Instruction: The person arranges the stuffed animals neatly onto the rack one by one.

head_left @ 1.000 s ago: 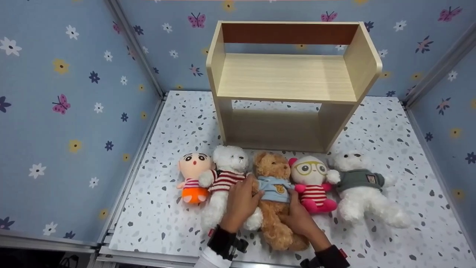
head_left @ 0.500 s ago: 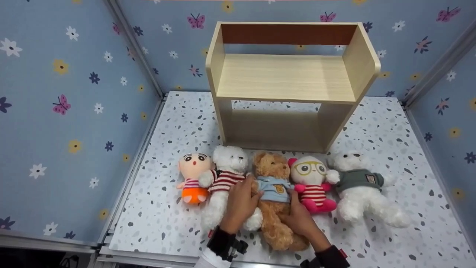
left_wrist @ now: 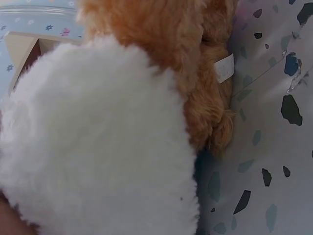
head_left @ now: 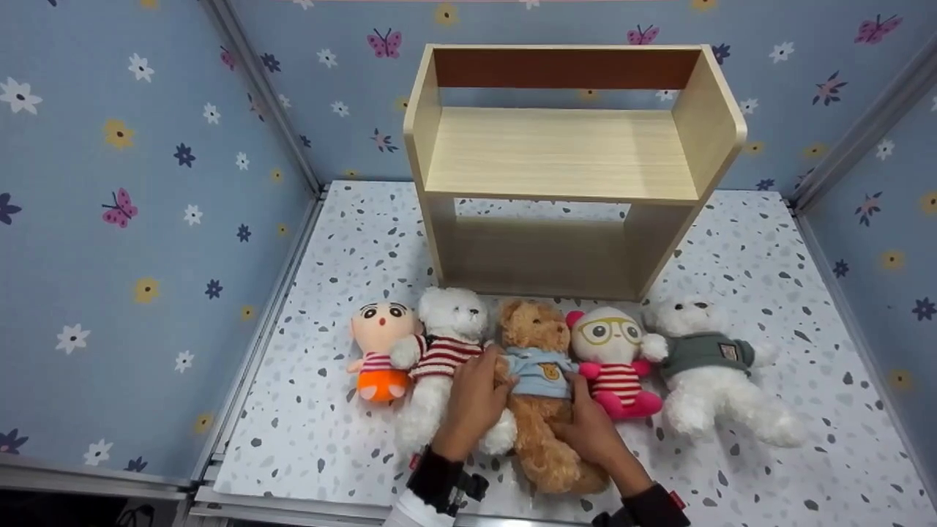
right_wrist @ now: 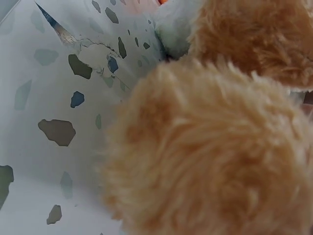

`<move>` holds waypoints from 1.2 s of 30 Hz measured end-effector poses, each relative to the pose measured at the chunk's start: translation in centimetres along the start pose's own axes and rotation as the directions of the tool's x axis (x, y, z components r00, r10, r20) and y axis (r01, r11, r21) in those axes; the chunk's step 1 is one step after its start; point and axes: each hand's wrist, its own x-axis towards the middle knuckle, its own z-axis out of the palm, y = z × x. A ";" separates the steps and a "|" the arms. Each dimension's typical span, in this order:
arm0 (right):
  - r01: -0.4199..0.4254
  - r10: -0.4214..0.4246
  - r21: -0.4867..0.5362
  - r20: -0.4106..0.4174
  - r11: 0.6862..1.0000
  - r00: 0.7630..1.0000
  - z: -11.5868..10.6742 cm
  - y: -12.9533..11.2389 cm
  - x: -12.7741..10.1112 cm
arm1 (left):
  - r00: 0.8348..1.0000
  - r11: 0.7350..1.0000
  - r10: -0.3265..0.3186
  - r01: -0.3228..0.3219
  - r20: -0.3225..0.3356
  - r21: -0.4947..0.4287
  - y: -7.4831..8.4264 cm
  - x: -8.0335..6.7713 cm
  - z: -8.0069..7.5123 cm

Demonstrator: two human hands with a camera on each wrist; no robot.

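Note:
A brown teddy bear (head_left: 538,326) in a light blue top lies on its back in the middle of a row of plush toys. My left hand (head_left: 472,399) holds it at the arm and side, passing over the leg of a white bear (head_left: 446,359) in a striped sweater. From the other side my right hand (head_left: 589,428) grips its waist, fingers partly hidden beneath. A white furry foot (left_wrist: 98,142) fills much of the left wrist view; a brown furry foot (right_wrist: 210,152) fills the right one. Neither wrist view shows the fingers.
Left of the row lies a doll (head_left: 382,351) in orange shorts. To the right are a pink panda doll (head_left: 618,366) with glasses and a white bear (head_left: 706,366) in a green top. Behind stands a two-tier wooden shelf (head_left: 564,154) on the speckled table (head_left: 322,439), between patterned walls.

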 end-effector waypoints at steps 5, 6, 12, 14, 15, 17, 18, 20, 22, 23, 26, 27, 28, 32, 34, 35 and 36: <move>0.001 -0.001 0.030 -0.001 1.000 1.000 -0.1 0.3 0.0 | 1.000 1.000 -0.010 0.010 0.014 -0.027 0.0 0.0 0.0; 0.002 -0.002 0.033 0.000 0.999 1.000 -0.1 0.3 0.0 | 1.000 1.000 -0.009 0.009 0.012 -0.028 0.0 0.0 0.0; 0.006 -0.006 0.055 0.009 0.998 1.000 -0.2 0.2 -0.1 | 1.000 0.999 -0.016 0.016 0.002 -0.029 0.3 0.0 -0.3; 0.012 -0.013 0.071 0.011 0.997 1.000 -0.3 0.1 -0.2 | 1.000 0.999 -0.019 0.019 0.000 -0.033 0.5 0.0 -0.4; 0.017 -0.018 0.076 0.011 0.997 1.000 -0.4 0.1 -0.2 | 1.000 0.999 -0.018 0.017 -0.005 -0.037 0.6 0.0 -0.5; 0.031 -0.032 0.084 0.007 0.996 0.999 -0.4 0.1 -0.2 | 1.000 0.999 -0.013 0.012 -0.015 -0.048 0.7 0.0 -0.5; 0.036 -0.037 0.087 0.005 0.996 0.999 -0.5 0.1 -0.2 | 1.000 0.998 -0.010 0.009 -0.020 -0.054 0.8 0.0 -0.6; 0.047 -0.047 0.099 -0.001 0.994 0.999 -0.5 0.1 -0.3 | 1.000 0.997 -0.001 -0.001 -0.031 -0.072 0.9 0.0 -0.7; 0.056 -0.055 0.115 -0.009 0.992 0.998 -0.5 0.1 -0.3 | 0.999 0.996 0.003 -0.006 -0.032 -0.087 1.1 0.0 -0.9; 0.060 -0.059 0.120 -0.013 0.991 0.998 -0.5 0.1 -0.3 | 0.999 0.995 0.005 -0.008 -0.033 -0.095 1.2 -0.1 -1.0; 0.068 -0.066 0.161 -0.014 0.985 0.998 -0.6 0.0 -0.3 | 0.999 0.994 0.007 -0.011 -0.036 -0.105 1.5 -0.1 -1.3; 0.070 -0.069 0.173 -0.014 0.982 0.998 -0.6 0.0 -0.3 | 0.999 0.994 0.008 -0.012 -0.039 -0.106 1.6 -0.2 -1.4; 0.074 -0.073 0.184 -0.011 0.980 0.997 -0.6 -0.1 -0.4 | 0.999 0.994 0.007 -0.012 -0.044 -0.106 1.7 -0.2 -1.5; 0.090 -0.092 0.224 -0.003 0.970 0.996 -0.8 -0.2 -0.4 | 0.997 0.995 0.010 -0.017 -0.072 -0.100 2.1 -0.2 -1.8; 0.097 -0.100 0.245 0.000 0.965 0.995 -0.8 -0.3 -0.5 | 0.997 0.995 0.007 -0.015 -0.079 -0.100 2.2 -0.2 -1.9; 0.104 -0.107 0.251 -0.003 0.962 0.994 -0.8 -0.3 -0.5 | 0.997 0.995 0.005 -0.014 -0.081 -0.104 2.2 -0.2 -1.9; 0.104 -0.107 0.264 -0.004 0.959 0.994 -0.8 -0.4 -0.5 | 0.996 0.994 0.005 -0.014 -0.084 -0.108 2.3 -0.2 -2.0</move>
